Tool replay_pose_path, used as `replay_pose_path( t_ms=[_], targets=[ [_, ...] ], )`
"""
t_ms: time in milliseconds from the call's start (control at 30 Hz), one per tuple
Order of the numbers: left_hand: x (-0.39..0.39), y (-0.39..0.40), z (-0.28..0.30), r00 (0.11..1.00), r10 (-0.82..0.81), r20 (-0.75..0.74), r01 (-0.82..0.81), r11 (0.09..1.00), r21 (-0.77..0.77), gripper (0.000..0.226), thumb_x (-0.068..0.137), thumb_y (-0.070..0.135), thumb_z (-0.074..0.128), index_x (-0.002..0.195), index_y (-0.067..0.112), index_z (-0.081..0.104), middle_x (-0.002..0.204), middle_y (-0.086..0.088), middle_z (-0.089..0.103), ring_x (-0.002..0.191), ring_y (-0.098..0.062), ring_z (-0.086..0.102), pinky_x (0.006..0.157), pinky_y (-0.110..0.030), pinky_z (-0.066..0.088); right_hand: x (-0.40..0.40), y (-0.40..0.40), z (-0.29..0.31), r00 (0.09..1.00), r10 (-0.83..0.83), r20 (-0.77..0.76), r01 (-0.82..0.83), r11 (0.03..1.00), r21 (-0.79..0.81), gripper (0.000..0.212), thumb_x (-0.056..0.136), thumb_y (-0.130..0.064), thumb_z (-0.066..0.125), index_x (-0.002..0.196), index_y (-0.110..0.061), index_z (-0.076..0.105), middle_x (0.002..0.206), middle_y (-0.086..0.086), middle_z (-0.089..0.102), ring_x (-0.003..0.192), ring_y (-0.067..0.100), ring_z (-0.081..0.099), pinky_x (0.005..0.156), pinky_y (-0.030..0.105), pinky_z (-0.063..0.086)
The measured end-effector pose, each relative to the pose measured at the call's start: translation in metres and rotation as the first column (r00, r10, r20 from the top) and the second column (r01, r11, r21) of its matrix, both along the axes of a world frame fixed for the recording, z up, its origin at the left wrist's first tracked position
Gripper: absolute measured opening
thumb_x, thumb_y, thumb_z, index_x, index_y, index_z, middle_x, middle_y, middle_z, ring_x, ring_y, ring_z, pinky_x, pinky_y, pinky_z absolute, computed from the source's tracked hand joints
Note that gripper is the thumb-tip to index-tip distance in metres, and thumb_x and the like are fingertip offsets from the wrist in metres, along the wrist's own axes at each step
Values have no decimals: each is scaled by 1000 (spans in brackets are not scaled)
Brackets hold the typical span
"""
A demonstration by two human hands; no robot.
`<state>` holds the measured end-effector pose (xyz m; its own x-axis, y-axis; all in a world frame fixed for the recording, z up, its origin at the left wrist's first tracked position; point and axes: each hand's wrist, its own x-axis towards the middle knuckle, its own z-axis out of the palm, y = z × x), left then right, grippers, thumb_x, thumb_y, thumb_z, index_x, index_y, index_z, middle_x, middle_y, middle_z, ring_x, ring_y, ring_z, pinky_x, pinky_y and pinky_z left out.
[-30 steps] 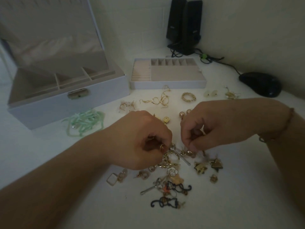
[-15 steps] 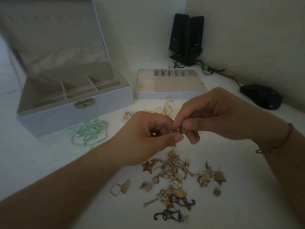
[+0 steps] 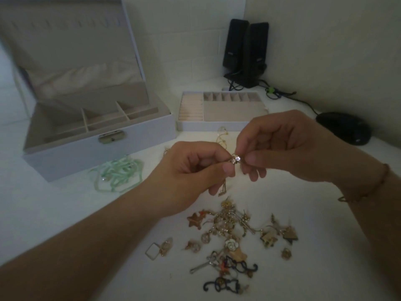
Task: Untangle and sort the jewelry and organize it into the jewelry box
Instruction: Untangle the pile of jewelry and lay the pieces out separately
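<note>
My left hand [image 3: 191, 172] and my right hand [image 3: 280, 146] meet above the white table, and both pinch one small gold earring [image 3: 235, 159] with a pale stone. A thin gold dangle [image 3: 223, 189] hangs below my left fingers. Under the hands lies a tangled pile of jewelry [image 3: 230, 233] with gold charms, a white flower piece and black swirl earrings. The open lilac jewelry box [image 3: 97, 148] stands at the left. Its removable tray [image 3: 217, 124] sits to the right of it, beyond my hands.
A mint green beaded necklace [image 3: 118, 173] lies before the box. A gold chain [image 3: 222, 135] lies near the tray. Black speakers [image 3: 246, 53] with cables stand in the back corner, and a black mouse [image 3: 345, 128] sits at the right by the wall.
Both hands rose from the pile, lifting the small earring up and away from the tangle. The view shifted slightly closer to the box.
</note>
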<state>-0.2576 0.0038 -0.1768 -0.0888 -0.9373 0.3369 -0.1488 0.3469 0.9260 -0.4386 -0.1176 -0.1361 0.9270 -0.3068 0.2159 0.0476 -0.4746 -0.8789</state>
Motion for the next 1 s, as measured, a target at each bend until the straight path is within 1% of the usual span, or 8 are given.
replay_pose_path(
  t_ms=[100,200,333,400,500,700,833,1000],
  targets=[
    [-1,1,0,1000,5,10,-5,1000,-24,18,86,22,60,77,10,68,52,4,57,45,-7,44,51,-15,36,2,2,-2,999,-23,-29,21,997,-68,19,81,-22,67,93,-6,68,76,5,71,66,25,68,56,35,55],
    [-1,1,2,999,12,33,-11,999,-31,16,87,18,60,77,8,68,51,3,57,44,-2,46,51,-12,37,4,8,-2,997,-81,3,80,982,-173,23,77,-36,70,90,-17,70,81,0,71,73,22,68,56,48,55],
    [0,0,3,1000,7,-4,-7,1000,14,20,84,24,62,76,7,68,51,2,58,41,-3,44,48,-12,36,6,8,-2,989,-142,40,148,941,-304,19,80,-34,68,87,-16,72,77,-3,70,68,19,65,51,51,50],
    [2,-1,4,998,-14,-61,18,997,72,17,82,24,65,77,8,69,54,-2,60,42,-8,44,45,-15,36,6,7,-2,988,-146,50,155,939,-306,20,83,-32,65,85,-14,72,73,0,69,63,20,65,49,51,50],
    [8,-4,5,987,-69,-144,90,986,142,5,83,7,66,81,6,70,60,-10,63,44,-12,50,43,-20,40,5,6,-2,985,-161,66,173,941,-291,19,82,-32,64,83,-15,72,71,1,69,59,19,65,48,51,50],
    [9,-4,8,976,-70,-205,108,978,181,11,83,1,60,83,6,70,64,-13,65,48,-15,54,44,-21,44,5,7,0,979,-195,61,204,948,-243,16,79,-29,72,81,-13,72,70,0,71,60,17,67,50,47,54],
    [9,-5,8,979,-36,-199,75,979,192,5,82,4,62,83,5,66,64,-13,66,47,-16,54,44,-21,44,8,11,-2,981,-190,47,196,950,-245,13,76,-28,71,78,-15,72,67,3,71,61,23,68,49,43,55],
    [8,-4,9,991,-11,-134,35,984,175,10,77,22,72,80,13,71,63,-10,67,48,-14,54,45,-20,44,8,12,-3,980,-192,49,198,944,-265,13,74,-32,71,77,-19,71,66,-2,70,61,18,68,49,48,53]
  ],
)
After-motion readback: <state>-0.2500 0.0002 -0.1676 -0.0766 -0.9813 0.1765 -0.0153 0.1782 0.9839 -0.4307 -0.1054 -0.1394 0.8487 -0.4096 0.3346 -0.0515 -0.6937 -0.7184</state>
